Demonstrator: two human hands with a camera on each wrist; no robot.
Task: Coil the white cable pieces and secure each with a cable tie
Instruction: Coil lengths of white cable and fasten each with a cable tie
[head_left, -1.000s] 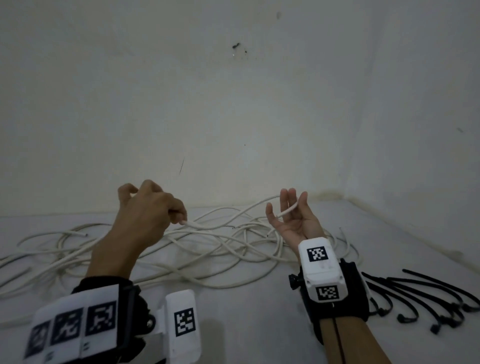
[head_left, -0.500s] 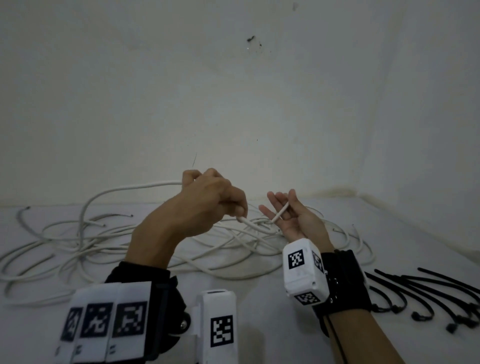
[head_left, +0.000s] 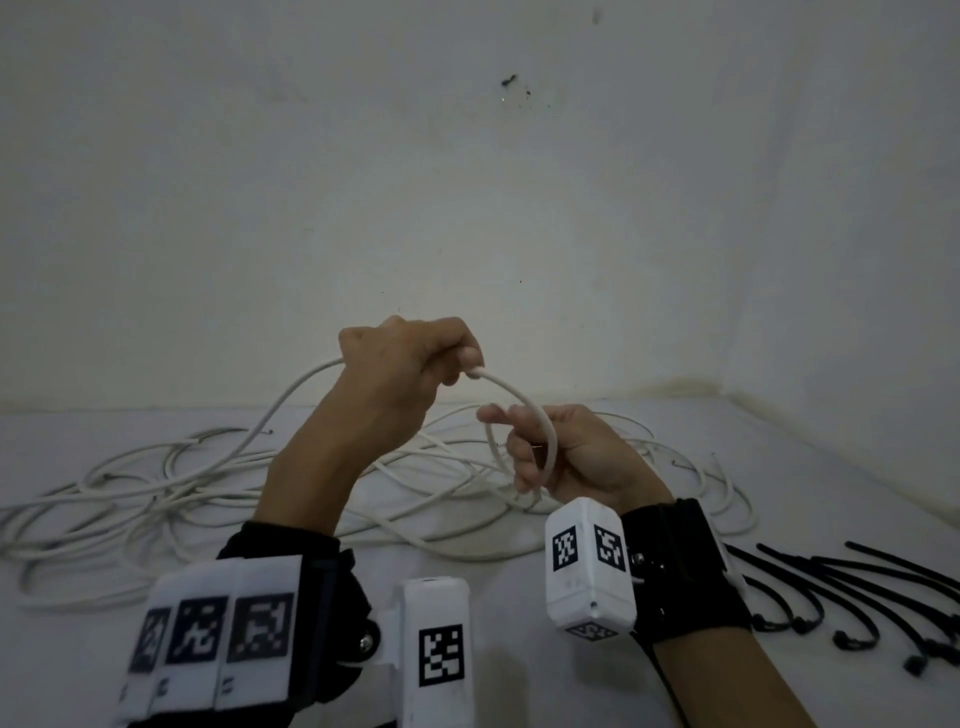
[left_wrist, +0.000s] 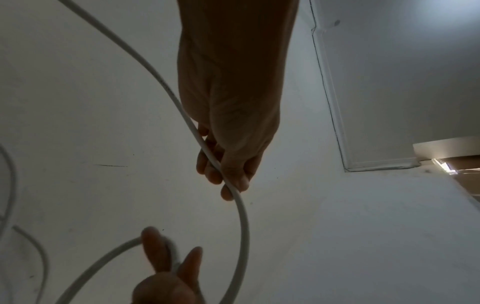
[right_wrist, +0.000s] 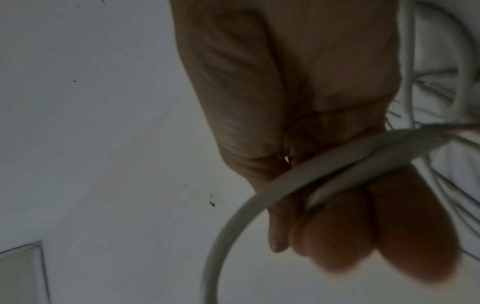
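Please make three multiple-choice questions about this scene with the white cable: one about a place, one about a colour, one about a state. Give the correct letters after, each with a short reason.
1. Where do the cable ties lie?
A. On the surface to the right of the right hand
B. Under the cable pile
C. In the left hand

2. What colour are the cable ties?
A. White
B. Black
C. Red

3. What is the state of the white cable between the hands?
A. It lies flat on the surface
B. It is already bound with a tie
C. It is bent into a loop held by both hands

Answers:
1. A: the ties rest on the white surface at the right edge of the head view.
2. B: they are dark against the white surface.
3. C: the left hand grips one part and the right hand holds the loop's lower part; no tie is on it.
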